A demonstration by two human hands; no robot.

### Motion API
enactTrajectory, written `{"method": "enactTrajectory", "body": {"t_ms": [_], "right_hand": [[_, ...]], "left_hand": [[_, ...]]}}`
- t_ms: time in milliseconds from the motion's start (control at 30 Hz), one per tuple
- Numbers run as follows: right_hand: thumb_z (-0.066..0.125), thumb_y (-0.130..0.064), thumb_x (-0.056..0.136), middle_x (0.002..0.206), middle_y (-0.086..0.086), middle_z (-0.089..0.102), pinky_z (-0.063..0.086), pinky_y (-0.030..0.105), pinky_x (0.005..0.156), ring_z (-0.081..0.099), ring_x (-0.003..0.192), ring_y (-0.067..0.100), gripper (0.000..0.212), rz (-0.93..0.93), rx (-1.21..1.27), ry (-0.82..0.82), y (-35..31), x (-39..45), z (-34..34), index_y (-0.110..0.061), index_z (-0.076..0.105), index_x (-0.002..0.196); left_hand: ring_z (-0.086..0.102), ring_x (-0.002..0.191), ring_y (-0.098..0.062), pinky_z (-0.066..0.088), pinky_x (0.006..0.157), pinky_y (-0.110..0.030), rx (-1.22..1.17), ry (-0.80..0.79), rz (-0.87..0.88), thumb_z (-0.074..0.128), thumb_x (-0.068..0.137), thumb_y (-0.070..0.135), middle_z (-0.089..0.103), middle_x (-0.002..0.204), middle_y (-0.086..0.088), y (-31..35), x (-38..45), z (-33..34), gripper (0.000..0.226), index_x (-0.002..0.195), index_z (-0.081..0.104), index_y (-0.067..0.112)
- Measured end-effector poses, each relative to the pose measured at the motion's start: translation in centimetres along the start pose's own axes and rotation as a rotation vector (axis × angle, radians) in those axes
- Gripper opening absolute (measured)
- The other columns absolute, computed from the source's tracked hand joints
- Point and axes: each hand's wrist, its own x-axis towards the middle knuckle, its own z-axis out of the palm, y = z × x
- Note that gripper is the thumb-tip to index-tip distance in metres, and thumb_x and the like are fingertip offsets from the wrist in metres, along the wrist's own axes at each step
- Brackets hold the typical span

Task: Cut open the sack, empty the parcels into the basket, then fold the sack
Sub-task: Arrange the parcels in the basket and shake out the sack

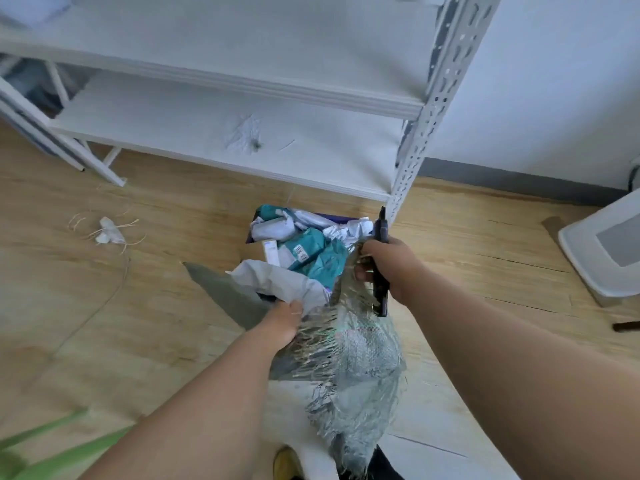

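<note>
Both hands' grip closed: sack [346, 358] edges, R w/ cutter [380, 268].

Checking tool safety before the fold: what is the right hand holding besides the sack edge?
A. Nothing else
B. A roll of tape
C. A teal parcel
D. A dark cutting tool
D: the right hand grips a dark cutting tool together with the edge of the sack; its tip points up toward the shelf.
</note>
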Motion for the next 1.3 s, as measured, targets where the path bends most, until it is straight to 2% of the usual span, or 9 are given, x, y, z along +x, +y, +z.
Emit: {"method": "enactTrajectory", "body": {"t_ms": [133,233,367,533,600,667,900,1133,1300], "right_hand": [[0.044,0.004,0.092,0.083,0.016,0.058,0.057,0.026,0.049,0.062,0.055,0.019,0.013,0.069,-0.081,-0.150,2.5,-0.9,7.5,-0.008,0.049,0.089],[0.043,0.005,0.093,0.082,0.015,0.059,0.057,0.025,0.052,0.062,0.061,0.021,0.015,0.099,-0.155,-0.260,4.5,-2.5,13.2,-0.008,0.049,0.089],[0.043,0.004,0.093,0.081,0.016,0.058,0.056,0.027,0.054,0.061,0.059,0.022,0.014,0.122,-0.263,-0.313,7.1,-4.3,19.5,-0.005,0.050,0.100],[0.046,-0.003,0.088,0.087,0.020,0.063,0.058,0.042,0.080,0.065,0.074,0.032,0.015,0.050,-0.496,-0.167,9.2,-4.4,22.3,-0.005,0.058,0.098],[0.047,-0.010,0.086,0.096,0.020,0.064,0.056,0.048,0.085,0.066,0.091,0.036,0.023,-0.011,-0.644,-0.077,9.2,-4.1,21.1,-0.007,0.057,0.106],[0.047,-0.014,0.087,0.093,0.016,0.061,0.056,0.044,0.078,0.064,0.089,0.035,0.024,-0.071,-0.775,0.001,8.8,-3.6,19.1,-0.009,0.055,0.110],[0.047,-0.016,0.088,0.083,0.012,0.057,0.037,0.029,0.061,0.053,0.077,0.031,0.023,-0.061,-0.971,0.217,6.7,-0.9,8.0,-0.007,0.055,0.108],[0.048,-0.017,0.092,0.064,0.004,0.049,0.031,0.025,0.047,0.052,0.071,0.029,0.013,0.050,-0.993,0.250,4.9,1.2,-1.6,-0.008,0.054,0.099],[0.047,-0.017,0.092,0.085,0.012,0.058,0.041,0.029,0.064,0.056,0.077,0.031,0.027,0.043,-0.936,0.248,3.8,4.3,-4.5,-0.005,0.055,0.115]], "left_hand": [[0.044,0.081,-0.022,0.041,0.067,-0.023,-0.380,0.131,-0.110,0.042,0.098,-0.002,0.049,0.088,-0.012,-7.7,-2.2,-4.7,0.017,0.088,0.051,0.010],[0.047,0.069,-0.022,0.043,0.053,-0.024,-0.547,0.182,-0.236,0.046,0.099,0.007,0.053,0.093,-0.012,-12.2,-5.9,-8.3,0.006,0.101,0.050,0.011],[0.067,0.081,-0.030,0.058,0.075,-0.039,-0.384,-0.083,-0.466,0.051,0.095,0.034,0.068,0.093,-0.016,-17.8,-10.3,-11.2,0.030,0.102,0.065,0.009],[0.056,0.033,-0.019,0.048,0.036,-0.023,-0.477,-0.286,-0.496,0.044,0.100,0.024,0.057,0.045,-0.008,-19.3,-12.3,-11.7,0.053,0.054,0.064,0.006],[0.052,0.030,-0.017,0.044,0.035,-0.019,-0.470,-0.286,-0.505,0.045,0.099,0.025,0.054,0.044,-0.004,-18.9,-11.0,-10.8,0.042,0.062,0.061,0.009],[0.053,0.039,-0.016,0.046,0.047,-0.020,-0.466,-0.232,-0.499,0.050,0.092,0.025,0.053,0.057,-0.003,-18.1,-8.9,-9.2,0.017,0.088,0.061,0.012],[0.055,0.115,-0.028,0.053,0.090,-0.039,-0.515,0.003,-0.220,0.045,0.098,0.028,0.050,0.121,-0.004,-9.5,-4.6,-6.1,0.023,0.119,0.047,0.020],[0.061,0.107,-0.034,0.052,0.093,-0.050,-0.435,0.128,-0.029,0.059,0.079,0.038,0.061,0.124,-0.011,-2.2,2.6,-4.1,0.047,0.122,0.055,0.019],[0.054,0.105,-0.029,0.047,0.083,-0.030,-0.311,0.184,0.050,0.047,0.095,0.009,0.053,0.128,-0.016,4.0,5.6,-3.8,0.040,0.135,0.042,0.009]]}}
